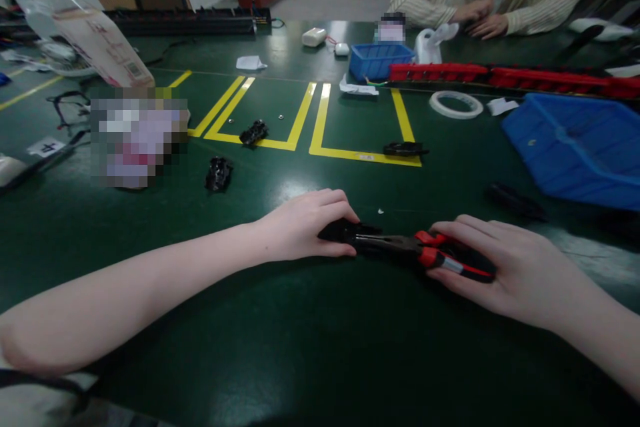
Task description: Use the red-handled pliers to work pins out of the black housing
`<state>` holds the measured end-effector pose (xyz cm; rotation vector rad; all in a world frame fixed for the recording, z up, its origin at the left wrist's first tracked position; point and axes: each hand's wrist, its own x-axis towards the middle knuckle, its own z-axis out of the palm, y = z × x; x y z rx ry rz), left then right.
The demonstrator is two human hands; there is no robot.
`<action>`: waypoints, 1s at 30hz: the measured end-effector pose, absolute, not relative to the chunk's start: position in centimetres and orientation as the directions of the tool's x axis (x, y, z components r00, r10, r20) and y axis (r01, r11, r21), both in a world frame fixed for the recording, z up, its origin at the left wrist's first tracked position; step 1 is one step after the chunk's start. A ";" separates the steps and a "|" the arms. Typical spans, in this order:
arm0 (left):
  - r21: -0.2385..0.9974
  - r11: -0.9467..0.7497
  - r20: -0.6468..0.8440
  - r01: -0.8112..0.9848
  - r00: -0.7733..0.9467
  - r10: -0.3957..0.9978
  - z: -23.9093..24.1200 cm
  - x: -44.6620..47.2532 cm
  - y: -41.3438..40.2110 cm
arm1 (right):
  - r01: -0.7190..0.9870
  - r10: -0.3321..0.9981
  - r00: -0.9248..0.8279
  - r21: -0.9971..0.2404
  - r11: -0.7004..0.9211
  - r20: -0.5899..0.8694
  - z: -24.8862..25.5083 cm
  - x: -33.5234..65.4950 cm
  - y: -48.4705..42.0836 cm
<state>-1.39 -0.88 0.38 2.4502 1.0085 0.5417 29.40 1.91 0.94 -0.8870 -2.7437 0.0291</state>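
My right hand (505, 267) is wrapped round the red-and-black handles of a pair of long-nose pliers (435, 250). Their jaws point left and meet a small black plastic part (336, 230), which my left hand (310, 223) pinches just above the green table. Whether the jaws grip the part or only touch it, I cannot tell. Similar black parts lie beyond my left hand: one (219, 173) on the bare table, another (254, 133) by the yellow tape, and a flatter one (406, 148) on the tape at right.
A blue bin (575, 147) stands at right, with dark parts (515, 201) before it. Behind are a tape roll (456, 105), a red strip (440, 73) and a small blue basket (377, 61). A bottle (100, 47) stands at left. Another person's hands (483, 19) rest across the table.
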 end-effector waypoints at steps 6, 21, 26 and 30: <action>0.523 -0.640 0.186 0.562 0.658 0.729 0.5 -1.4 -0.9 | 0.570 0.574 -0.777 -0.098 0.816 0.256 1.1 29.4 1.9; 0.509 -0.650 0.182 0.565 0.667 0.722 0.4 -1.3 -0.8 | 0.582 0.577 -0.787 -0.046 0.812 0.221 2.3 29.0 1.5; 0.508 -0.641 0.169 0.575 0.663 0.729 0.4 -1.3 -0.8 | 0.601 0.590 -0.779 -0.016 0.799 0.215 2.2 28.9 1.4; 0.508 -0.626 0.145 0.591 0.658 0.739 0.5 -1.3 -0.9 | 0.601 0.590 -0.781 -0.010 0.799 0.204 1.9 28.9 1.3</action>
